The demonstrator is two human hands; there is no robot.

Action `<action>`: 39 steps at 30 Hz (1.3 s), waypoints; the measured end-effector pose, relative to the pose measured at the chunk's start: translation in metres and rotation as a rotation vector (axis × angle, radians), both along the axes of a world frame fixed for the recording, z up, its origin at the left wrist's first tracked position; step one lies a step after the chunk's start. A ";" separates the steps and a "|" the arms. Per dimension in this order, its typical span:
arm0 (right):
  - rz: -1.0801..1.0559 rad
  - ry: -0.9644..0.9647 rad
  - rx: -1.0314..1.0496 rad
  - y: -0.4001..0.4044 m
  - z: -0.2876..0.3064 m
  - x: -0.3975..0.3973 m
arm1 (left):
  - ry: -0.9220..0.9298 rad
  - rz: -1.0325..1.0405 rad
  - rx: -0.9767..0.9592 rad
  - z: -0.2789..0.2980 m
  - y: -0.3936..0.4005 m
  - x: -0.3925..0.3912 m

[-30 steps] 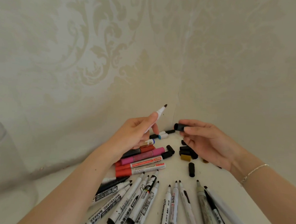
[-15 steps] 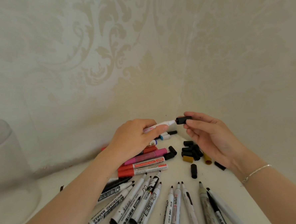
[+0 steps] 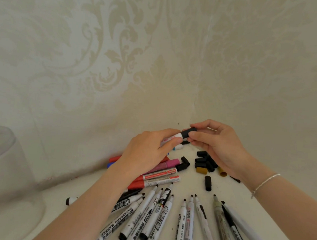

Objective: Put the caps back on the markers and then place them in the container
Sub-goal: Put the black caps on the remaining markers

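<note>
Loose caps (image 3: 205, 162) and uncapped markers (image 3: 159, 212) crowd the bench (image 3: 224, 190); clear container (image 3: 4, 166) far left. Left hand (image 3: 148, 150) grips a marker (image 3: 177, 135); right hand (image 3: 217, 144) pinches its cap (image 3: 188, 132).

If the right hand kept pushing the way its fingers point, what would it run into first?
The right hand points left, pressing a black cap along the marker. It would meet the left hand fingertips gripping that marker, almost touching already.

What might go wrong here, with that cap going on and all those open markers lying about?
The black cap may not be fully seated on the white marker, leaving it loose. The left forearm lies over uncapped markers; their tips could ink it. The container stands far left, so the reach could scatter them.
</note>
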State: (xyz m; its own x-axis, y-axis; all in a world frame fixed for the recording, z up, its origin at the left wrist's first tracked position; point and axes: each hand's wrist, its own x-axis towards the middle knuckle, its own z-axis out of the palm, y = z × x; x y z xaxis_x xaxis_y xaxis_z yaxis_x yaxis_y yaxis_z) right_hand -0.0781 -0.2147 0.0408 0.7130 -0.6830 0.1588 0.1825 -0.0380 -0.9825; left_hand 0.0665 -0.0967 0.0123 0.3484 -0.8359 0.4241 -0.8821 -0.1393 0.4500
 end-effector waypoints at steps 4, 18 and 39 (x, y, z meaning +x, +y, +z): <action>-0.001 0.000 0.000 0.001 0.003 -0.001 | 0.078 -0.018 -0.067 -0.004 -0.003 -0.002; -0.178 0.204 -0.066 -0.022 0.007 0.004 | -0.036 0.114 0.018 -0.008 0.001 0.006; 0.151 0.970 -1.497 -0.017 -0.066 0.033 | 0.293 0.135 -0.075 0.006 0.003 0.021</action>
State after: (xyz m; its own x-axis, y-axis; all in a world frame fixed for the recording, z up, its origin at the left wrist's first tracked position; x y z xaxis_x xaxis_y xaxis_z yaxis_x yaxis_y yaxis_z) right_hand -0.0450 -0.2314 -0.0247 0.9553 -0.2917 0.0477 -0.2954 -0.9475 0.1222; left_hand 0.0879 -0.0934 0.0179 0.5704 -0.7439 0.3482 -0.6894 -0.2031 0.6953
